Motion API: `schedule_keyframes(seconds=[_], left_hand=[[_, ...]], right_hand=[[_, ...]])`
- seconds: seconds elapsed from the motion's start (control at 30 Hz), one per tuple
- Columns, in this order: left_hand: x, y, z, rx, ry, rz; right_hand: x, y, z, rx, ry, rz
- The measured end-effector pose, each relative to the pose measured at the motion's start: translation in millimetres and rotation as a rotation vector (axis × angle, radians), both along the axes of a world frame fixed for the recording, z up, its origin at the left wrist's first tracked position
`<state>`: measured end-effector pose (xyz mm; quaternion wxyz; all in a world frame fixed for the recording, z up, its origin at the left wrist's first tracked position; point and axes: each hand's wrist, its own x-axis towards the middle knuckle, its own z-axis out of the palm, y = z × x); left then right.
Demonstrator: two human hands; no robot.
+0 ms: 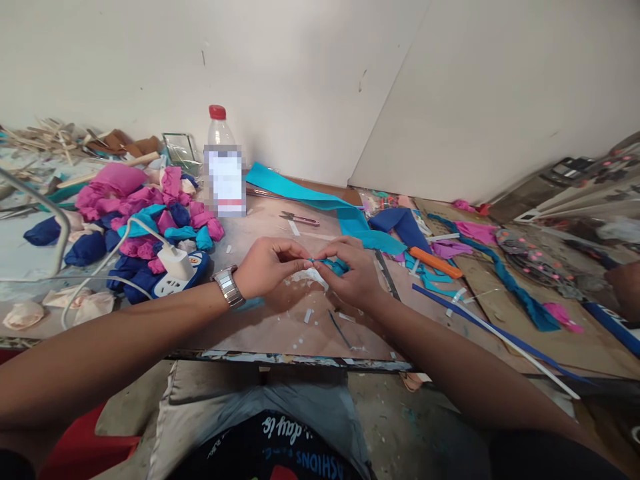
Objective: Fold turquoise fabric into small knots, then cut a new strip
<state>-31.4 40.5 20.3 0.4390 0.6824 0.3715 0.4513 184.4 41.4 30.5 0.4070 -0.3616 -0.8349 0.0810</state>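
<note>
Above the middle of the table (225, 333), my left hand (270, 265) and my right hand (353, 270) meet fingertip to fingertip. Both pinch a small piece of teal fabric (337, 266); part of it shows under my right fingers. A watch is on my left wrist. Beyond my hands lie small thread snips (300, 219). A long turquoise ribbon (300, 191) runs from behind the bottle toward the right of my right hand. White scraps (309, 315) and a thin dark strip (340, 329) lie near the front edge.
Fabric bundles (120, 183), a power strip (180, 277) with a white cable, and a red-capped bottle (218, 130) stand left. An orange-handled cutter (436, 263), blue strip (445, 308) and white stick (520, 350) lie right. Another person's hand (625, 290) shows at far right.
</note>
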Motion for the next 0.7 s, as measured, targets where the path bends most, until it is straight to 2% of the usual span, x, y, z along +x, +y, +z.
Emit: schedule_keyframes(seconds=[0.27, 0.7], left_hand=[[-1.0, 1.6, -3.4, -0.035, 0.028, -0.024], [1.3, -0.1, -3.4, -0.082, -0.011, -0.060]], right_hand=[[3.3, 5.3, -5.3, -0.053, -0.030, -0.016], [2.9, 6.1, -7.8, -0.051, -0.001, -0.052]])
